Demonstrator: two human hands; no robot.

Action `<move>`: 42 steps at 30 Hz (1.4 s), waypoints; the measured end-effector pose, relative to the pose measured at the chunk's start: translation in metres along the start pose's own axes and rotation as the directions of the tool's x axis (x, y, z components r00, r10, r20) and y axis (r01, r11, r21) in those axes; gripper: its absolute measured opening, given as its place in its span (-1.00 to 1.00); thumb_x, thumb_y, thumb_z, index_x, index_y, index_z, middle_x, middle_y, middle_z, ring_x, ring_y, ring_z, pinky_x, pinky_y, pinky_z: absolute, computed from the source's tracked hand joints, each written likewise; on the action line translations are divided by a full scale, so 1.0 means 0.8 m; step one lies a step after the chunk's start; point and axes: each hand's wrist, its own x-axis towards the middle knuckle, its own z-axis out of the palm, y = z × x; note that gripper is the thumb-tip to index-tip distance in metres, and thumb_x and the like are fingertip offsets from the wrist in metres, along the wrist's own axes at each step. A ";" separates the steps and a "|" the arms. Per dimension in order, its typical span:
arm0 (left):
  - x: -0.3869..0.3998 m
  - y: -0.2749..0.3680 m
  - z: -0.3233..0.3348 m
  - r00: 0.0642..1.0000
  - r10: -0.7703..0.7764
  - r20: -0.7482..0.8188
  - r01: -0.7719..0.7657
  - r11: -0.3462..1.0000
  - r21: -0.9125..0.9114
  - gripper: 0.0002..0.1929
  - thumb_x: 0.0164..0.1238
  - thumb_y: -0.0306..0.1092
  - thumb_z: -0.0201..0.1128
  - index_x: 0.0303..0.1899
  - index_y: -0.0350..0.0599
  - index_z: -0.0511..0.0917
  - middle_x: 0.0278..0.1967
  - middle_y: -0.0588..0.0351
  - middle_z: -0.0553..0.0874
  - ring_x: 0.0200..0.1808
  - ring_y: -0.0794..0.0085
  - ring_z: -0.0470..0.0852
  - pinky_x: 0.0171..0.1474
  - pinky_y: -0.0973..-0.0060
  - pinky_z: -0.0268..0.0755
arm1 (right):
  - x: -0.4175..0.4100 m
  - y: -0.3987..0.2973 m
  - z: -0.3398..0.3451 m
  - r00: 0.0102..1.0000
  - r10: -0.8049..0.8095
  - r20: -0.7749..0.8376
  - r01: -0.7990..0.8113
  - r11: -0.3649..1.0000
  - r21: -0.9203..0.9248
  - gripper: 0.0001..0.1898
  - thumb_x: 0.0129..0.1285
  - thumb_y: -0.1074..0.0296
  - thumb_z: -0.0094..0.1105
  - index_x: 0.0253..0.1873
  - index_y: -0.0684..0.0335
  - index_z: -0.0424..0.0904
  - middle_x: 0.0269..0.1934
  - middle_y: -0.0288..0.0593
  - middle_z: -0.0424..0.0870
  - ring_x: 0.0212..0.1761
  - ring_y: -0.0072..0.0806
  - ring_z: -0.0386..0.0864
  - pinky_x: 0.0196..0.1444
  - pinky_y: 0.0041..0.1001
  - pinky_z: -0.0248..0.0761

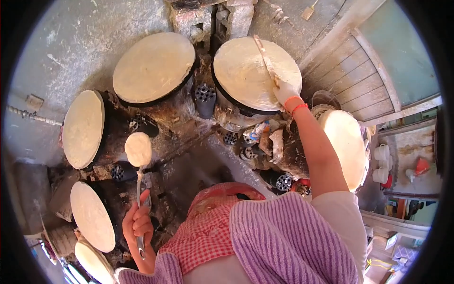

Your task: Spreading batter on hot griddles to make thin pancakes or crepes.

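Observation:
My left hand (140,222) grips the metal handle of a ladle (139,191), whose head is covered by a rounded mass of pale batter or dough (138,149). It is raised over the space between the stoves. My right hand (286,92) holds a flat wooden spreader stick (263,53) against the pale batter sheet (241,74) on the back right round griddle. That sheet reaches nearly to the black rim and looks wet beside the stick. On the back left griddle lies another pale round sheet (154,67).
More pale rounds top the left griddle (84,129), the lower left griddle (93,216) and the right griddle (343,149); another round (92,261) sits at bottom left. Perforated coal briquettes (205,94) stand between stoves, with more coal (283,183) near my apron (216,220). White cups (381,152) are far right.

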 end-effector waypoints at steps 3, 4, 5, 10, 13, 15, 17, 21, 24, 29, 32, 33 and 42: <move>0.013 -0.014 0.004 1.000 0.004 0.014 -0.004 1.000 -0.009 -0.49 0.71 -0.27 -0.32 0.53 -0.28 -0.05 -0.46 0.21 0.24 -0.62 0.59 0.20 -0.65 0.60 0.17 | -0.050 -0.009 0.018 0.998 0.033 0.057 -0.038 0.994 0.098 -0.49 0.44 0.25 0.00 0.47 0.02 0.30 -0.17 0.12 0.70 -0.38 -0.17 0.66 -0.30 -0.25 0.56; 0.014 -0.016 0.002 1.000 0.010 0.007 -0.010 1.000 0.008 -0.49 0.71 -0.28 -0.30 0.53 -0.28 -0.03 -0.47 0.22 0.24 -0.63 0.59 0.20 -0.65 0.61 0.17 | -0.088 -0.030 0.025 0.996 0.007 0.093 -0.017 0.994 0.108 -0.45 0.42 0.21 0.02 0.49 -0.05 0.28 0.02 0.16 0.69 -0.12 -0.06 0.73 -0.02 -0.20 0.59; 0.014 -0.019 0.002 1.000 0.015 0.000 -0.015 1.000 0.025 -0.49 0.71 -0.29 -0.29 0.52 -0.29 -0.01 -0.47 0.22 0.24 -0.63 0.60 0.20 -0.66 0.61 0.17 | -0.128 -0.053 0.023 0.991 -0.020 0.130 0.006 0.994 0.110 -0.43 0.42 0.21 0.05 0.50 -0.09 0.25 0.01 0.16 0.70 -0.15 -0.07 0.74 0.00 -0.22 0.59; 0.041 -0.040 0.018 1.000 -0.022 -0.010 0.023 0.998 0.059 -0.51 0.70 -0.30 -0.26 0.49 -0.32 0.07 -0.48 0.24 0.25 -0.65 0.61 0.22 -0.67 0.62 0.17 | -0.195 -0.001 0.052 0.946 -0.079 0.313 -0.209 0.588 0.782 -0.49 0.46 0.23 0.10 0.45 0.13 0.34 -0.34 -0.12 0.69 -0.55 -0.46 0.58 -0.45 -0.41 0.53; 0.048 -0.064 0.032 0.999 -0.032 -0.011 0.033 0.997 0.068 -0.52 0.70 -0.30 -0.24 0.48 -0.35 0.09 -0.49 0.23 0.26 -0.65 0.61 0.23 -0.68 0.61 0.19 | -0.187 0.003 0.056 0.935 -0.100 0.341 -0.353 -0.143 0.925 -0.66 0.47 0.11 0.13 0.22 0.09 0.49 -0.41 -0.28 0.65 -0.66 -0.58 0.44 -0.73 -0.59 0.20; 0.053 -0.079 0.046 0.999 -0.034 -0.040 0.036 0.998 0.045 -0.52 0.70 -0.31 -0.23 0.48 -0.37 0.07 -0.49 0.21 0.27 -0.64 0.60 0.24 -0.67 0.60 0.23 | -0.157 0.008 0.082 0.940 0.008 0.342 -0.337 -0.149 0.930 -0.70 0.48 0.10 0.11 0.15 0.11 0.51 -0.40 -0.26 0.66 -0.68 -0.57 0.43 -0.72 -0.58 0.24; 0.059 -0.094 0.048 0.998 -0.062 -0.029 0.063 0.997 0.042 -0.51 0.70 -0.31 -0.23 0.48 -0.37 0.06 -0.48 0.19 0.28 -0.63 0.59 0.26 -0.66 0.58 0.24 | -0.150 0.021 0.088 0.951 0.056 0.305 -0.290 -0.192 0.938 -0.76 0.47 0.13 0.11 0.07 0.12 0.50 -0.39 -0.23 0.67 -0.71 -0.54 0.43 -0.74 -0.56 0.26; 0.049 -0.107 0.053 0.999 -0.048 -0.014 0.049 0.999 0.020 -0.52 0.70 -0.30 -0.25 0.48 -0.36 0.06 -0.46 0.19 0.28 -0.63 0.58 0.26 -0.66 0.57 0.22 | -0.157 0.022 0.065 0.966 0.135 0.223 -0.240 0.134 0.961 -0.67 0.46 0.22 0.15 0.23 0.19 0.57 -0.13 -0.28 0.69 -0.39 -0.64 0.59 -0.40 -0.67 0.44; 0.050 -0.109 0.048 0.998 -0.059 -0.034 0.060 0.998 0.030 -0.51 0.71 -0.30 -0.25 0.49 -0.35 0.06 -0.46 0.20 0.28 -0.63 0.60 0.25 -0.66 0.58 0.21 | -0.130 0.057 0.073 0.991 0.098 -0.092 0.008 0.636 0.772 -0.53 0.44 0.24 0.10 0.38 0.24 0.44 -0.02 0.08 0.73 0.01 -0.15 0.69 0.16 -0.34 0.50; 0.045 -0.102 0.035 0.998 0.024 -0.052 -0.021 0.998 0.065 -0.51 0.70 -0.31 -0.23 0.49 -0.33 0.08 -0.46 0.23 0.27 -0.64 0.65 0.22 -0.68 0.62 0.16 | -0.094 0.041 0.024 0.962 -0.259 -0.086 0.261 0.965 0.018 -0.51 0.37 0.19 0.08 0.38 0.02 0.43 0.05 0.17 0.65 0.06 0.08 0.61 0.11 -0.09 0.48; 0.032 -0.095 0.022 0.995 0.080 -0.062 -0.078 0.997 0.028 -0.52 0.69 -0.31 -0.21 0.48 -0.34 0.09 -0.47 0.24 0.27 -0.65 0.66 0.21 -0.71 0.65 0.15 | -0.068 0.008 -0.020 0.988 -0.125 0.093 0.147 0.947 -0.285 -0.50 0.38 0.18 0.08 0.39 0.11 0.42 0.11 0.21 0.61 0.09 0.11 0.59 0.16 -0.12 0.45; 0.015 -0.103 0.025 0.988 0.141 -0.061 -0.140 0.990 0.007 -0.52 0.69 -0.31 -0.21 0.48 -0.34 0.09 -0.47 0.24 0.27 -0.65 0.66 0.21 -0.71 0.65 0.15 | -0.057 0.010 -0.022 0.978 -0.185 0.100 0.207 0.930 -0.303 -0.50 0.40 0.16 0.07 0.40 0.09 0.39 0.08 0.21 0.63 0.09 0.14 0.58 0.15 -0.09 0.45; -0.081 -0.149 -0.052 0.883 0.434 -0.176 -0.441 0.897 -0.001 -0.58 0.67 -0.33 -0.13 0.42 -0.27 0.23 -0.56 0.33 0.21 -0.73 0.78 0.08 -0.80 0.79 0.03 | -0.234 0.018 0.087 0.859 -0.354 0.371 0.159 0.872 0.463 -0.48 0.46 0.49 0.01 0.49 0.24 0.29 0.15 -0.19 0.62 -0.23 -0.62 0.56 -0.20 -0.56 0.49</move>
